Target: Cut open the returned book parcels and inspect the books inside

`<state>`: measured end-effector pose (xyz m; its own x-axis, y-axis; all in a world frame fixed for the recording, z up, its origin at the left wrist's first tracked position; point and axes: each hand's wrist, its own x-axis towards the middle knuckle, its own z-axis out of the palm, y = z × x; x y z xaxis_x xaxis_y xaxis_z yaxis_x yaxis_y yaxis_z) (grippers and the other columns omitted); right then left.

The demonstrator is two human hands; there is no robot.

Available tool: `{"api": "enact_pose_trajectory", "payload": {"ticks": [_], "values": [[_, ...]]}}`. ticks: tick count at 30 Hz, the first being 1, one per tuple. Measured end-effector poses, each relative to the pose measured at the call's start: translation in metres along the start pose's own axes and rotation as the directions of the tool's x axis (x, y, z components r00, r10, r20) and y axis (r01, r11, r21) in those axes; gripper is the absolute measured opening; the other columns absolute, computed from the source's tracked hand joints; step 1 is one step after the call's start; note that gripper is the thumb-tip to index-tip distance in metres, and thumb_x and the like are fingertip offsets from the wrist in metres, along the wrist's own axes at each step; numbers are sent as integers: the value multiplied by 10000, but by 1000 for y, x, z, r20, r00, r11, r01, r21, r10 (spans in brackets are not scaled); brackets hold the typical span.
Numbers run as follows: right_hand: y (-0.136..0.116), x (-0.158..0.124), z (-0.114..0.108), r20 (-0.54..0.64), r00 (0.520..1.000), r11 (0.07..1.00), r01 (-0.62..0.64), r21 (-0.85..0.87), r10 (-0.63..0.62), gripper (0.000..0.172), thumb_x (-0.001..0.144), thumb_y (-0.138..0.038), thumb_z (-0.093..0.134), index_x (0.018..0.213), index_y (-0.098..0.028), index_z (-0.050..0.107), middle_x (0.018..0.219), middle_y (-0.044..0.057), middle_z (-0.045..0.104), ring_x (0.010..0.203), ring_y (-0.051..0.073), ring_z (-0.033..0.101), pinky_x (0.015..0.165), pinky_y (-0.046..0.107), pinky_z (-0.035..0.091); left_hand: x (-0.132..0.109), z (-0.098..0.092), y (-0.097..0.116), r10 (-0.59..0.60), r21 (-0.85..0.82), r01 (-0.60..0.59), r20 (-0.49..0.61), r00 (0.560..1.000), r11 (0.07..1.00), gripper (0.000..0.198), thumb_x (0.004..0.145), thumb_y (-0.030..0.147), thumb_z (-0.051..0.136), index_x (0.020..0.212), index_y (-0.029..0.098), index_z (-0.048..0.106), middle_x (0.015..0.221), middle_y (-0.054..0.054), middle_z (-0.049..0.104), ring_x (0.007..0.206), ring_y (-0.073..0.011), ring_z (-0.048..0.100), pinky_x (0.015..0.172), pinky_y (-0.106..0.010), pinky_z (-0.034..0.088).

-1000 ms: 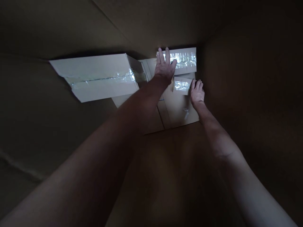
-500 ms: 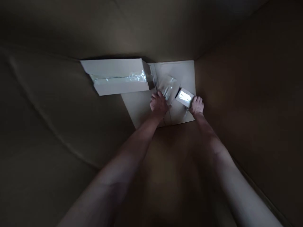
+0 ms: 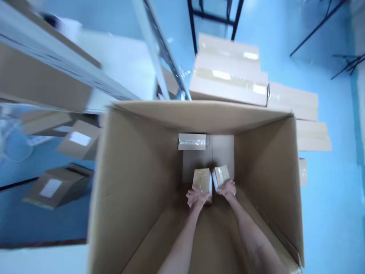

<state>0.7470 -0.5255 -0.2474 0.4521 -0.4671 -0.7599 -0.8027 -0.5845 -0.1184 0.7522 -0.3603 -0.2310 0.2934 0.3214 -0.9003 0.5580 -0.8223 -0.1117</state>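
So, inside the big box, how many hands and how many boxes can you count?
Hands: 2, the left hand and the right hand
Held cardboard boxes: 2, the left-hand box and the right-hand box
Taped cardboard box at the far left: 1
Total: 5, leaving out the pale cardboard panel, which may or may not be another box

Brown on blue

The big carton [image 3: 134,175] is plain brown. The left small box [image 3: 198,182] and the right small box [image 3: 225,173] are tan, each with yellowish tape [image 3: 202,174] and a white side [image 3: 210,184]; the third box [image 3: 192,136] is paler, striped with silvery tape [image 3: 192,142]. The floor [image 3: 339,213] is light blue, the stand [image 3: 211,16] black.
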Motion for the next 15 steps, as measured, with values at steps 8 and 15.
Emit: {"api": "enact_pose_trajectory", "payload": {"ticks": [8,15], "values": [[-40,-142,-124,-242,909,933,359,36,-340,631,608,-697,687,1137,-354,675,1270,174,795,1416,527,724,1195,668,585,-146,-130,-75,98,-369,-162,-187,978,915,607,774,563,800,1232,221,597,1390,-248,742,1425,-436,694,1170,-471,535],[-45,-277,-190,-324,743,722,660,208,-585,1009,630,-865,802,1482,-344,659,1581,200,717,1494,513,675,1183,688,618,-328,-170,-216,80,-523,-506,-637,767,686,559,730,540,838,1165,283,599,1370,-134,757,1377,-390,701,1174,-470,546]]}}
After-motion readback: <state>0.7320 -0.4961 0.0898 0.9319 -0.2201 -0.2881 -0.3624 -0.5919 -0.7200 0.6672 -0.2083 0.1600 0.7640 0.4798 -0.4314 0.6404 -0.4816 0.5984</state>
